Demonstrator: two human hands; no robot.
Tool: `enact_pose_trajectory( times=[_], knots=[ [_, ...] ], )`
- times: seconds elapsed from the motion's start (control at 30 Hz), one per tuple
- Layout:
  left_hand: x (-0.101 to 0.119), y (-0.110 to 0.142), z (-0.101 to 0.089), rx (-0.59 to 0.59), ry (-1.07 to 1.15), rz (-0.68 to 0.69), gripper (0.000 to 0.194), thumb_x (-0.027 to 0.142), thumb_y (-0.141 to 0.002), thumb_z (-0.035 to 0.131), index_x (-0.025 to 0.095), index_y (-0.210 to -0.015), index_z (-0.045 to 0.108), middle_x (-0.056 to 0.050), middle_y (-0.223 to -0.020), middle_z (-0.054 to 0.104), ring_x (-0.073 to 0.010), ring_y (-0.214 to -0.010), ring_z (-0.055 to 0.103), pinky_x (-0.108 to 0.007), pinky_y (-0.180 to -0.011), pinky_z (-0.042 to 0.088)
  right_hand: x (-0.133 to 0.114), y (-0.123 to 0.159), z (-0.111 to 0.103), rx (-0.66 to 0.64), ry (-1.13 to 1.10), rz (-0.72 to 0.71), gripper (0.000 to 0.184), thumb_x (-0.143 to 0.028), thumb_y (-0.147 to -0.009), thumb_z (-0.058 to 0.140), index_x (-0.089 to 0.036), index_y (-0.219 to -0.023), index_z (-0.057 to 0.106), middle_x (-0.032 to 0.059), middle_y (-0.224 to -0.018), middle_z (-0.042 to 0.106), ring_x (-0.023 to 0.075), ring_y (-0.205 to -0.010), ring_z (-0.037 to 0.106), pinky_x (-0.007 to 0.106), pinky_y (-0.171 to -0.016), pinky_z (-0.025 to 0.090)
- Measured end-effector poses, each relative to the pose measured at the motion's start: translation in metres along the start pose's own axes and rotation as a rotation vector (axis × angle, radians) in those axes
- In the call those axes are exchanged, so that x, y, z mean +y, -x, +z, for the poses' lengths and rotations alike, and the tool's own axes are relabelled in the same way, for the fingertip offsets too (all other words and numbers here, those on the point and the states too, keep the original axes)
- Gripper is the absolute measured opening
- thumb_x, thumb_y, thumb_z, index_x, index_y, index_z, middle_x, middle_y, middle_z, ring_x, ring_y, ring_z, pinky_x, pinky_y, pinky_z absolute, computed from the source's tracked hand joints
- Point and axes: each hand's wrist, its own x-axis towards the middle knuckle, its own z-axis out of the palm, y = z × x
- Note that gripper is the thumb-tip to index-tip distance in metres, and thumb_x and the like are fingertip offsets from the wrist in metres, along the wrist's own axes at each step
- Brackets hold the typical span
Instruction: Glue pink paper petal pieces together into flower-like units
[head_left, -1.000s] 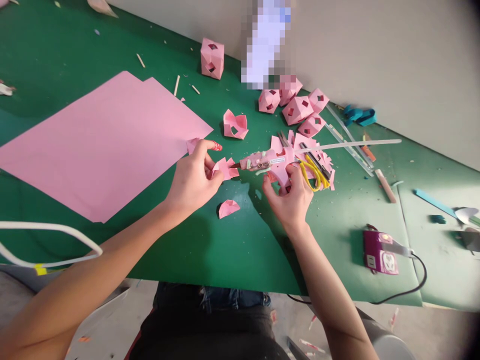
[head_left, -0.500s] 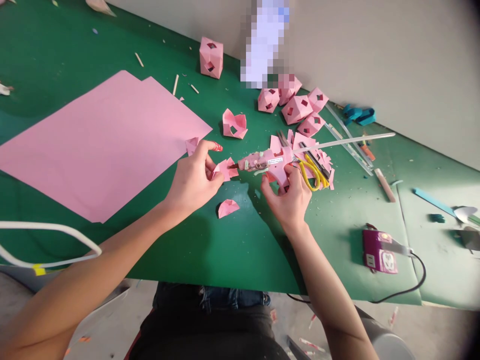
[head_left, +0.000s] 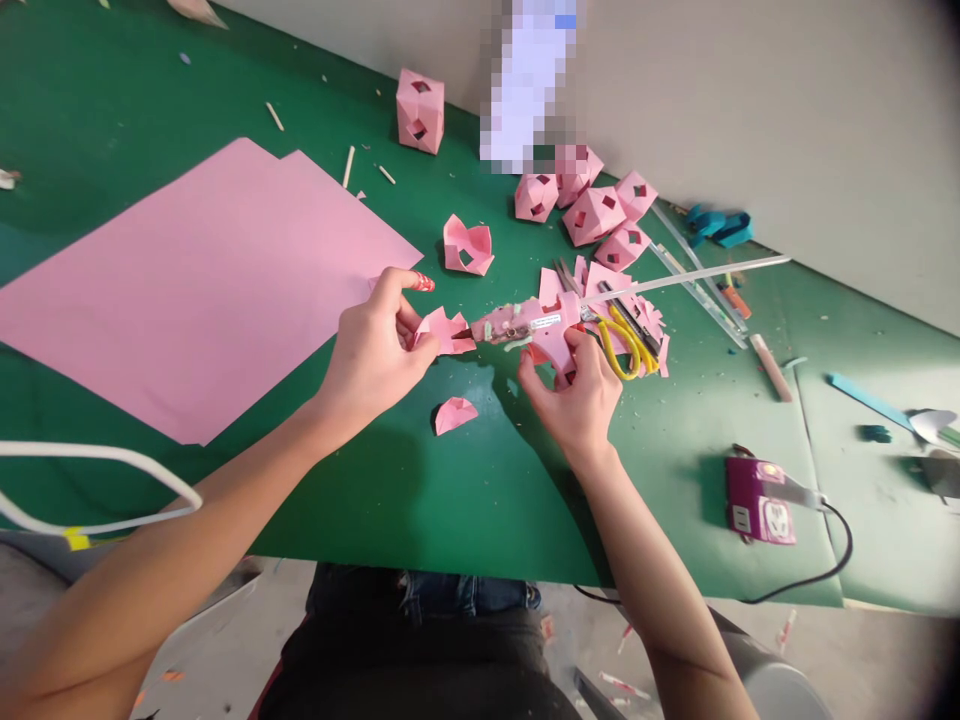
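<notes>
Left hand (head_left: 367, 350): shifted slightly left since the earlier frame, pinching a folded pink paper piece (head_left: 442, 330).
Glue gun (head_left: 553, 325): gripped in the right hand (head_left: 577, 395), nozzle at the piece's right edge; contact unclear.
Paper piece: above the green table (head_left: 480, 510), between the large pink sheet (head_left: 210, 290) at left and yellow-handled scissors (head_left: 628, 340) at right.

Green tabletop (head_left: 480, 520), large pink paper (head_left: 210, 290), folded pink shapes (head_left: 595, 222), pink scraps (head_left: 550, 288), purple socket block (head_left: 754, 497)
</notes>
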Motion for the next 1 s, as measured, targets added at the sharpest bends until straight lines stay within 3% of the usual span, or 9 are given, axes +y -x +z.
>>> enact_pose_trajectory(
  times=[0.2, 0.3, 0.43, 0.6, 0.83, 1.0],
  knots=[
    [0.001, -0.001, -0.005, 0.046, 0.004, -0.011, 0.042, 0.013, -0.076, 0.063, 0.023, -0.116, 0.058, 0.007, -0.071, 0.060, -0.0133, -0.064, 0.062, -0.028, -0.070, 0.056, 0.004, -0.004, 0.000, -0.013, 0.022, -0.010, 0.028, -0.045, -0.086, 0.068, -0.022, -0.101, 0.062, -0.0049, -0.068, 0.059, 0.0133, -0.053, 0.052, 0.027, -0.053, 0.045],
    [0.002, -0.001, -0.006, 0.043, 0.072, -0.033, 0.041, 0.014, -0.075, 0.065, 0.023, -0.115, 0.059, 0.007, -0.071, 0.059, -0.0140, -0.067, 0.065, -0.029, -0.072, 0.059, 0.018, -0.011, 0.002, -0.017, 0.102, 0.009, 0.031, -0.048, -0.089, 0.064, -0.022, -0.104, 0.063, 0.0012, -0.078, 0.066, 0.0197, -0.067, 0.062, 0.032, -0.063, 0.051],
    [0.009, 0.000, -0.007, -0.112, 0.316, -0.111, 0.042, 0.016, -0.077, 0.065, 0.022, -0.117, 0.058, 0.006, -0.073, 0.062, -0.0149, -0.067, 0.069, -0.031, -0.072, 0.062, 0.043, -0.020, 0.011, -0.036, 0.217, 0.053, 0.032, -0.047, -0.093, 0.058, -0.020, -0.110, 0.064, 0.0131, -0.102, 0.070, 0.0289, -0.089, 0.067, 0.043, -0.078, 0.056],
    [0.016, 0.002, -0.008, -0.279, 0.510, -0.158, 0.041, 0.019, -0.079, 0.068, 0.022, -0.119, 0.059, 0.005, -0.075, 0.064, -0.0170, -0.071, 0.074, -0.034, -0.073, 0.066, 0.064, -0.022, 0.025, -0.040, 0.288, 0.088, 0.032, -0.049, -0.096, 0.058, -0.019, -0.105, 0.060, 0.0160, -0.104, 0.064, 0.0350, -0.103, 0.062, 0.058, -0.095, 0.053],
    [0.015, 0.003, -0.007, -0.338, 0.513, -0.155, 0.046, 0.020, -0.080, 0.070, 0.021, -0.125, 0.059, 0.003, -0.081, 0.067, -0.0183, -0.079, 0.075, -0.034, -0.075, 0.066, 0.059, -0.020, 0.028, -0.076, 0.298, 0.085, 0.031, -0.048, -0.100, 0.053, -0.017, -0.106, 0.054, 0.0189, -0.108, 0.060, 0.0377, -0.111, 0.058, 0.065, -0.103, 0.048],
    [0.016, 0.004, -0.007, -0.329, 0.482, -0.142, 0.044, 0.020, -0.080, 0.068, 0.022, -0.124, 0.059, 0.003, -0.080, 0.066, -0.0180, -0.079, 0.073, -0.034, -0.077, 0.064, 0.045, -0.026, 0.017, -0.065, 0.172, 0.133, 0.039, -0.057, -0.096, 0.063, -0.019, -0.105, 0.057, 0.0200, -0.113, 0.061, 0.0385, -0.116, 0.057, 0.067, -0.106, 0.047]
  ],
)
